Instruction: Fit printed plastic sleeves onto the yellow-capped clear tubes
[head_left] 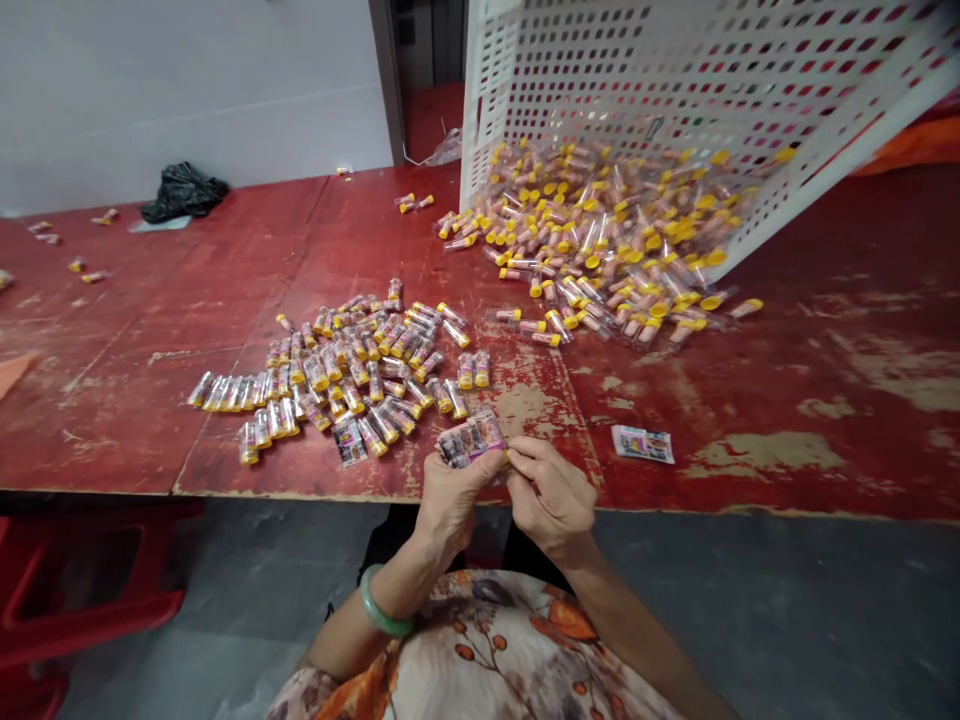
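Note:
Above the table's front edge, my left hand (450, 500) is closed on a small stack of printed labels (471, 438), its thumb lying across them. Close against it, my right hand (551, 492) is pinched shut at the stack's right end. A speck of yellow shows at those fingertips, too small and covered to name. Beyond my left hand lies a spread of small clear tubes (330, 370) with yellow caps and printed wraps, some in neat rows. One flat printed label (349, 441) rests at their near side. Another printed label bundle (643, 444) lies to the right of my right hand.
A white perforated plastic basket (480, 120) lies tipped at the back right, with many yellow-capped tubes (600, 240) spilling out. A black plastic bag (184, 192) sits at the back left of the worn red table (247, 240). A red stool (142, 600) stands below, left.

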